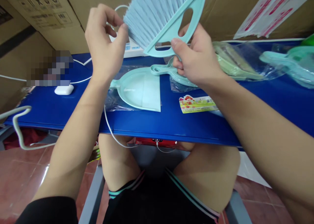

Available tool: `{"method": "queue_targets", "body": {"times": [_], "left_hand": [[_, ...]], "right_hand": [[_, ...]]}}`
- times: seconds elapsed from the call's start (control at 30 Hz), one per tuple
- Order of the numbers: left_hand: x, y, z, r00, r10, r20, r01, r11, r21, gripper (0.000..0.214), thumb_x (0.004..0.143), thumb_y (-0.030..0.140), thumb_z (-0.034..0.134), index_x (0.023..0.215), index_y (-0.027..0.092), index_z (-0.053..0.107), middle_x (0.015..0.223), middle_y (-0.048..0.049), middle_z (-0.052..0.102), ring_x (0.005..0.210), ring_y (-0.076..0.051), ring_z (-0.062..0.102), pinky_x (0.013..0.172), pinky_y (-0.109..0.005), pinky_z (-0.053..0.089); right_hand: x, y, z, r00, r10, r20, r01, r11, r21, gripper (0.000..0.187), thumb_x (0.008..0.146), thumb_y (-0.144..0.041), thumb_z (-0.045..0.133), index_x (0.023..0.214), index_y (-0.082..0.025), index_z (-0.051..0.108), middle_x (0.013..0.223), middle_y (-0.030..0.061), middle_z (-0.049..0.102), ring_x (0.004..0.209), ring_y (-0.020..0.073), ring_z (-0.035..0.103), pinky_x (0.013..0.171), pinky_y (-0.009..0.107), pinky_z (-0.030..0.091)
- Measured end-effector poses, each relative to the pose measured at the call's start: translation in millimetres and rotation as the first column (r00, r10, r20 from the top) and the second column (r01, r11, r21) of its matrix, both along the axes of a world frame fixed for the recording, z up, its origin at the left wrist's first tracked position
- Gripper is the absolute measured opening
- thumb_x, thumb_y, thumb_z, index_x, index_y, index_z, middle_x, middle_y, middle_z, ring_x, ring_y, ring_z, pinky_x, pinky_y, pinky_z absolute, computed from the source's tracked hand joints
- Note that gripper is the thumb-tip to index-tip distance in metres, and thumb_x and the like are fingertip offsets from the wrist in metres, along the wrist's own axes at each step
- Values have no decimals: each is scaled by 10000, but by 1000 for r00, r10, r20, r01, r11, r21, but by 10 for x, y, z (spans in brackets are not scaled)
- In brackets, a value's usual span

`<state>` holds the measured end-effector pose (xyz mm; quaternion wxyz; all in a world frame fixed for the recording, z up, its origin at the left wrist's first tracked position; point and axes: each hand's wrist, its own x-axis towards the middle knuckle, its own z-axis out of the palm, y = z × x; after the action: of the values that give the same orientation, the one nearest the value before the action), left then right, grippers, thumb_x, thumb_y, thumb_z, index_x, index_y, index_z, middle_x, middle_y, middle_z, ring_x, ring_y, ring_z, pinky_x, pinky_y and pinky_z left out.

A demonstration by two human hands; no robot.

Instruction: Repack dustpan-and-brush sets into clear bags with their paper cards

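Observation:
A light blue hand brush (169,18) is raised above the table, bristles toward the upper left. My right hand (196,54) grips its plastic frame, the thumb on the front near the cut-outs. At the bristles' left edge, my left hand (105,37) has its thumb and forefinger closed together on the bristle ends. Below on the table lies a light blue dustpan (141,88), partly on clear plastic wrap. Another light blue piece with a looped handle (158,69) lies beneath my right hand, which partly hides it.
A printed mushroom label card (196,103) lies on the blue table (157,126). Bagged green (235,65) and light blue (299,62) pieces are on the right. Left are a white earbud case (64,89) and cables; a power strip (132,50) and cardboard boxes (46,14) stand behind.

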<state>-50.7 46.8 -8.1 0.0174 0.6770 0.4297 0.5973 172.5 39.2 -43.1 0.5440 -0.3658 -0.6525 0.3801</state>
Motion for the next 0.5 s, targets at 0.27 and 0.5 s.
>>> {"method": "queue_targets", "body": {"times": [0.27, 0.5], "left_hand": [[41, 112, 6, 982, -110, 153, 92, 988, 120, 310, 854, 38, 591, 724, 241, 395, 756, 15, 365, 617, -76, 341, 653, -243, 344], [-162, -277, 241, 921, -324, 214, 386, 827, -408, 190, 930, 385, 551, 910, 208, 484, 935, -38, 581, 707, -100, 564, 590, -212, 424]], "right_hand": [[-23, -189, 97, 988, -98, -120, 97, 995, -10, 371, 796, -172, 604, 1000, -255, 305, 811, -60, 489, 491, 53, 363, 438, 235, 269], [46, -165, 229, 931, -265, -252, 269, 963, -18, 478, 720, 23, 456, 1048, -266, 265, 945, -47, 526, 540, 22, 437, 415, 191, 222]]}}
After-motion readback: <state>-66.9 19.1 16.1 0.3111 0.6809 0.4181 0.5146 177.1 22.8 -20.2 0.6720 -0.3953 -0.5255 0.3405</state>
